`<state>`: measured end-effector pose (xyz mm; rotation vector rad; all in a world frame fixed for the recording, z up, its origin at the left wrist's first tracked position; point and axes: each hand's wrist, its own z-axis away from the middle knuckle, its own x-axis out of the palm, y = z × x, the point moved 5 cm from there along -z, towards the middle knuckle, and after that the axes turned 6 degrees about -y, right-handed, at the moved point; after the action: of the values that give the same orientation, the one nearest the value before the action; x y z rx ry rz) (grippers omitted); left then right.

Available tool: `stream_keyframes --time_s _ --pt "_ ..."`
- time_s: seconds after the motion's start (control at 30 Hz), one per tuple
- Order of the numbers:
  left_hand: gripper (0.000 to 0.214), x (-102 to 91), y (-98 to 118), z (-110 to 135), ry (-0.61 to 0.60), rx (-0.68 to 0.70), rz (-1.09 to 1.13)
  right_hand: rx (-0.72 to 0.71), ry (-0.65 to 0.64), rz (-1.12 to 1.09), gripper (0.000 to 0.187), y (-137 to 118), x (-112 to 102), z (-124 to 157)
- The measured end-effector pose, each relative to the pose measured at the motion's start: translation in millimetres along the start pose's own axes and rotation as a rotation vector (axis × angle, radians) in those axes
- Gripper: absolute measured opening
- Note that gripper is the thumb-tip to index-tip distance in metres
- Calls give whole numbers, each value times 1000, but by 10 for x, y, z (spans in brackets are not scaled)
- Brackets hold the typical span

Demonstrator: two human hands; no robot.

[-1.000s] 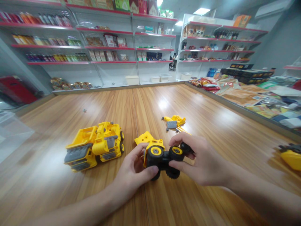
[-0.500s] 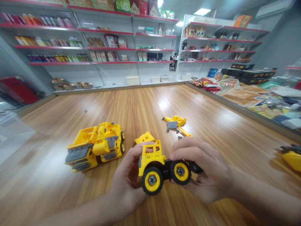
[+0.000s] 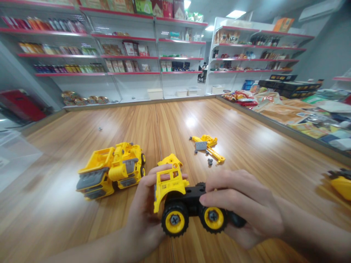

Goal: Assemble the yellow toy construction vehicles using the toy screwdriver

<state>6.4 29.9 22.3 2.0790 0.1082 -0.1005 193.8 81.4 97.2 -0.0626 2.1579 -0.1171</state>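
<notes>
truck (image 3: 172,182) with a yellow cab sits between both hands over the near part of the wooden table (image 3: 131,120), side-on to the camera. its long axis runs left to right, close to level: the cab's front points left, and the bare black chassis (image 3: 196,192) stretches right. its wheels are down, black tyres around yellow hubs, grey cross-slotted pieces at their centres.

the left hand (image 3: 142,204) curls around the front from the far side, fingers behind the cab and partly visible through its windows; it grips the truck. the right hand (image 3: 242,202) is closed over the rear end, a fingertip on the chassis above the back wheel (image 3: 213,218). a dark rounded piece (image 3: 238,219) shows beyond that wheel — mostly covered, so what it is cannot be told.

just behind the cab lies a yellow panel (image 3: 170,159) with holes. farther back and to the right are yellow arm-like parts (image 3: 210,140), a grey block (image 3: 201,146) and small grey bits (image 3: 210,162). at left, two yellow-and-grey toy vehicles (image 3: 94,159) stand close together — grey fronts towards the near left.
</notes>
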Motion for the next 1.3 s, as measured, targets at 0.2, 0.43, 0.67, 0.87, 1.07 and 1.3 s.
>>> stream_keyframes --time_s 0.2,0.43,0.67,0.87,1.07,1.3 --pt "63 7 15 -16 -9 0 -13 1 13 4 29 9 3 4" --pt "54 10 -2 -2 -37 9 -59 -22 16 -2 32 -5 -3 8" --pt "46 35 -118 -61 -19 -197 168 161 149 -168 34 133 48 -15" --pt "22 111 -283 -145 -34 -411 464 485 104 -286 32 434 131 23" --pt "28 199 -306 -147 -98 -558 671 846 161 -104 23 950 107 278" --pt "32 168 -348 -68 -206 -534 480 837 -293 123 14 1125 452 421"
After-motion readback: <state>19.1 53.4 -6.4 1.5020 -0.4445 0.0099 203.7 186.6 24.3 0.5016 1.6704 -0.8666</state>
